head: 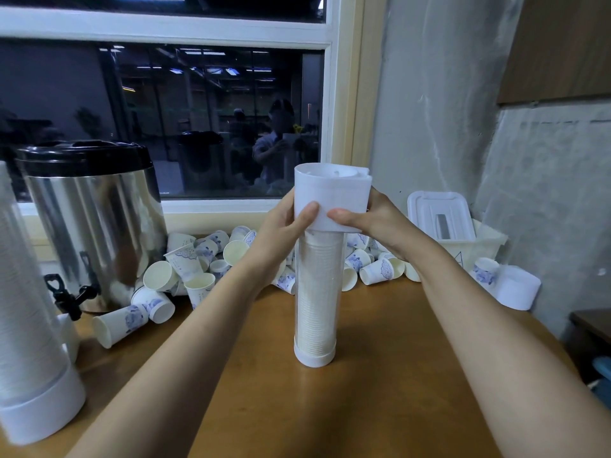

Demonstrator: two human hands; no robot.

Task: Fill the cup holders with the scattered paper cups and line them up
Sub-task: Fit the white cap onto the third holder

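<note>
Clear tube cup holder (pixel 315 292) with white base upright mid wooden table (pixel 380 375); bare tabletop in front and right; left hand (pixel 281 226) and right hand (pixel 373 223) both grip its white top sleeve (pixel 330 200); tube packed with nested cups; loose blue-patterned paper cups (pixel 195 259) heaped along back edge; second filled holder (pixel 29 325) cut off at left; white lidded tub (pixel 463 246), contents unseen.
</note>
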